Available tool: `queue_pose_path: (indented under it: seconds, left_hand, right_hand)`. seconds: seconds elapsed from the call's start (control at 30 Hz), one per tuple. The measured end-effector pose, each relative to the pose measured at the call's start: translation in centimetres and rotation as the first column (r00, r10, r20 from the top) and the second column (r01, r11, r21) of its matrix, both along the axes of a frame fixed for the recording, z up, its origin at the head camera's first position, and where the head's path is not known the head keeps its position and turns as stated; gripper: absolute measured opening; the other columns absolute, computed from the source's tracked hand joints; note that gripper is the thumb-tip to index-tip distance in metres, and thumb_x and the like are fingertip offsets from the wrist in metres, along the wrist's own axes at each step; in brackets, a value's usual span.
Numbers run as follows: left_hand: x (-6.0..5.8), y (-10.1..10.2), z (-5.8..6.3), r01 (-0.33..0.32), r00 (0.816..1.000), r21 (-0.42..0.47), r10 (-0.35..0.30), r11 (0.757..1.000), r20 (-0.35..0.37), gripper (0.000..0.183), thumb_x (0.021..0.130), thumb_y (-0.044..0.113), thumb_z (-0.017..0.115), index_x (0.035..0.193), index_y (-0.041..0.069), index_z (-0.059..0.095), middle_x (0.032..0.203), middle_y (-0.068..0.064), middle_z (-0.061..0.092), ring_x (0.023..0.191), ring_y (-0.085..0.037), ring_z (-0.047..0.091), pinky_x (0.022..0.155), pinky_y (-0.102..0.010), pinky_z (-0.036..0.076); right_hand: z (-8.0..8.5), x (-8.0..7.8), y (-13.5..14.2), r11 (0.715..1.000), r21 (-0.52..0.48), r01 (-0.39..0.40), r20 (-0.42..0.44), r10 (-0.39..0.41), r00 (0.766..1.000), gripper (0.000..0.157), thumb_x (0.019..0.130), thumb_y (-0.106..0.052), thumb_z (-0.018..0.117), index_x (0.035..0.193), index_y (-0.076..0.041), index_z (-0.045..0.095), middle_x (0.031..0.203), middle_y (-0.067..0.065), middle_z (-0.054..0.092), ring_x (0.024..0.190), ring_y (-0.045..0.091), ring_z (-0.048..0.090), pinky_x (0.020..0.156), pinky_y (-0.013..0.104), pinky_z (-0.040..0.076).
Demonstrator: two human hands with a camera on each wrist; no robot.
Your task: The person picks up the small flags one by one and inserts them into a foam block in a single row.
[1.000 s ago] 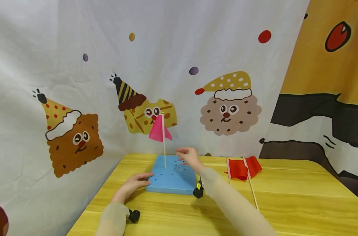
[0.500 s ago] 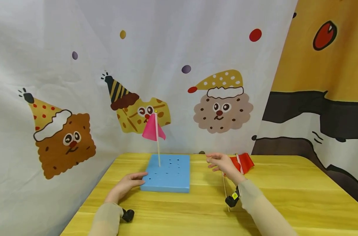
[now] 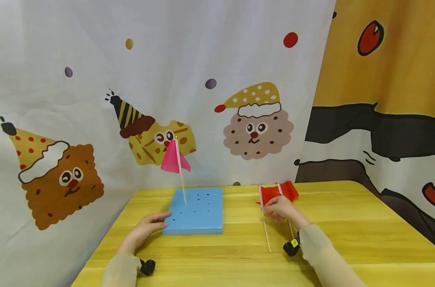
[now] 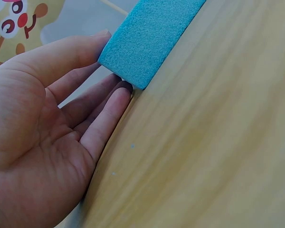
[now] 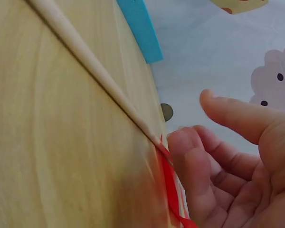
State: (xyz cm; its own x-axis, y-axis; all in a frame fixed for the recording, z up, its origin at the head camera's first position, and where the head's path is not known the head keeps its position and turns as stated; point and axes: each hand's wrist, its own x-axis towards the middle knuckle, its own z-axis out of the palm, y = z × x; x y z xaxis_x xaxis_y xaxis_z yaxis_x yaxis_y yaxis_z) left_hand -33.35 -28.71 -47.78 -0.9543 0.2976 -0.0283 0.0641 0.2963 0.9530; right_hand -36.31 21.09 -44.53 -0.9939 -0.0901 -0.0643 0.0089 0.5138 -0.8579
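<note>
On the wooden table lies a blue foam board (image 3: pixel 193 224) with several small holes. A pink flag (image 3: pixel 171 159) on a thin stick stands in it, leaning slightly. My left hand (image 3: pixel 142 232) touches the board's left side with extended fingers; up close, thumb and fingertips meet the foam (image 4: pixel 142 42). To the right, a red flag (image 3: pixel 268 193) and a second red flag (image 3: pixel 290 191) lie on sticks side by side. My right hand (image 3: pixel 284 209) is over them. In the right wrist view its bent fingertips are at the nearer stick (image 5: pixel 92 64), and its thumb stands apart.
Behind the wooden table (image 3: pixel 217 263) hangs a white curtain (image 3: pixel 188 52) printed with cartoon biscuits and cheese. A black wrist camera (image 3: pixel 147 267) sits below the left hand and another black camera (image 3: pixel 292 247) below the right.
My right hand has left the board, moved right and come down to the red flags. My left hand has stayed at the board's side. The head view has turned rightward.
</note>
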Motion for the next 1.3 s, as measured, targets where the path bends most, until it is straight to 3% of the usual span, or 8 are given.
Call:
queue_pose_path:
  seconds: [0.4,0.67,0.83,1.13,1.3]
  left_hand:
    - [0.3,-0.5,0.0,-0.016,1.0,-0.006,0.016,1.0,0.016,0.056,0.094,0.025,0.066,0.142,0.003,0.049,0.147,-0.025,0.039,0.134,-0.043,0.034,0.106,-0.053,0.036]
    - [0.4,-0.8,-0.2,-0.005,1.0,-0.007,0.005,1.0,0.029,0.056,0.094,0.025,0.066,0.143,0.004,0.048,0.147,-0.026,0.038,0.134,-0.044,0.034,0.106,-0.055,0.035]
    - [0.3,-0.9,-0.2,-0.001,0.999,-0.006,0.001,1.0,0.032,0.056,0.094,0.025,0.066,0.143,0.004,0.049,0.147,-0.026,0.037,0.134,-0.044,0.033,0.105,-0.055,0.036]
    - [0.3,-0.4,0.0,0.003,1.0,-0.012,-0.003,1.0,0.024,0.056,0.094,0.025,0.065,0.143,0.002,0.048,0.147,-0.027,0.038,0.133,-0.044,0.036,0.105,-0.054,0.036]
    - [0.0,-0.1,0.1,0.006,1.0,-0.008,-0.006,1.0,0.023,0.056,0.094,0.025,0.065,0.143,0.002,0.048,0.147,-0.027,0.038,0.133,-0.044,0.035,0.105,-0.054,0.036]
  right_hand:
    - [-1.1,0.4,-1.0,0.995,0.1,-0.002,0.027,-0.001,1.0,0.018,0.079,-0.016,0.081,0.078,-0.002,0.071,0.063,0.008,0.061,0.049,0.018,0.057,0.05,0.032,0.055]
    - [-1.6,0.4,-1.8,0.981,0.195,-0.022,-0.02,0.027,0.999,0.04,0.071,-0.023,0.087,0.052,-0.008,0.055,0.047,0.0,0.045,0.039,0.013,0.042,0.041,0.027,0.048]
    - [-1.7,0.6,-2.3,0.959,0.284,-0.018,-0.075,0.041,0.996,0.049,0.069,-0.023,0.088,0.047,-0.014,0.045,0.042,-0.005,0.034,0.036,0.012,0.036,0.037,0.025,0.043]
    - [-1.6,0.8,-2.2,0.948,0.318,-0.002,-0.088,0.032,0.996,0.049,0.073,-0.018,0.084,0.045,-0.013,0.044,0.041,-0.007,0.031,0.035,0.01,0.033,0.037,0.023,0.04]
    - [-1.4,1.0,-1.7,0.956,0.292,-0.012,-0.077,0.037,0.996,0.045,0.072,-0.012,0.078,0.044,-0.014,0.042,0.041,-0.006,0.033,0.035,0.011,0.036,0.037,0.023,0.041]
